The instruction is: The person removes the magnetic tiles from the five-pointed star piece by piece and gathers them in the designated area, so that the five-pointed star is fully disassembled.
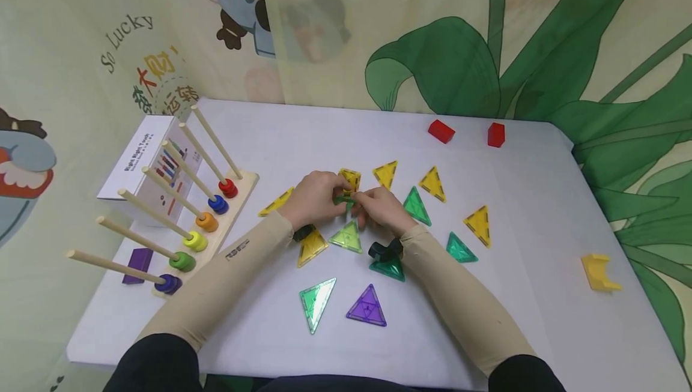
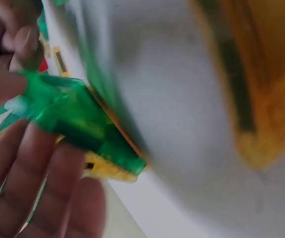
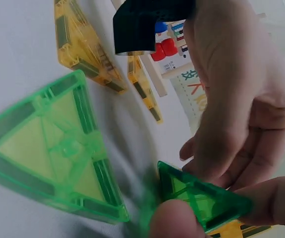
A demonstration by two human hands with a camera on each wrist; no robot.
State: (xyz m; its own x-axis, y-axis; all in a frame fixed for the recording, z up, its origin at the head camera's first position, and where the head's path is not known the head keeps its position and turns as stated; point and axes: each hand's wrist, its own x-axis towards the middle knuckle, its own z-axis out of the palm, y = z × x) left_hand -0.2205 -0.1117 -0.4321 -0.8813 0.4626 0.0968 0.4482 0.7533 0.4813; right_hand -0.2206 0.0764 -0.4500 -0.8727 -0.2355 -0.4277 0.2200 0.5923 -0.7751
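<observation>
Both hands meet over the middle of the table at a translucent green triangular magnetic tile (image 2: 78, 116). My left hand (image 1: 316, 199) holds it between thumb and fingers. Across from it, my right hand (image 1: 382, 209) pinches the same tile, thumb and finger at its edges in the right wrist view. A yellow triangular tile (image 1: 350, 178) lies just beyond the fingertips, partly covered by them. Nearest below the hands is a light green triangular tile (image 3: 58, 148), flat on the table. Another yellow tile (image 1: 312, 248) sits by the left wrist, and a dark green tile (image 1: 390, 269) by the right wrist.
Several yellow and green tiles lie around, with a purple triangular tile (image 1: 367, 307) in front. A wooden peg rack (image 1: 238, 197) with coloured beads and a white box (image 1: 140, 152) stand left. Red blocks (image 1: 441, 131) lie at the back, a yellow block (image 1: 599, 272) far right.
</observation>
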